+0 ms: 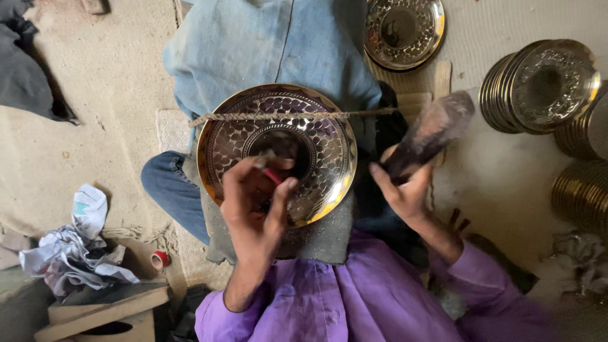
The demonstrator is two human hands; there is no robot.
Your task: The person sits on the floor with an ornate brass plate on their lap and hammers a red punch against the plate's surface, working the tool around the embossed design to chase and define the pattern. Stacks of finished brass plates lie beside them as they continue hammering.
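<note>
A round brass plate (329, 130) with a chased scale pattern rests on my lap over a grey cloth (316, 237). A twisted rope (278, 116) runs across its upper part. My left hand (256, 202) is closed on a small red-tipped punch (271, 174) set against the plate's middle. My right hand (405, 190) grips a dark hammer (430, 133), blurred, raised to the right of the plate. Purple sleeves cover both my arms.
A person in a light blue shirt (272, 44) and jeans sits opposite, knee at the plate's left. Stacks of patterned metal plates (538, 85) stand on the right, one more plate (403, 30) at the top. Crumpled paper (76, 253), red tape roll (159, 259) and wooden block (101, 310) lie lower left.
</note>
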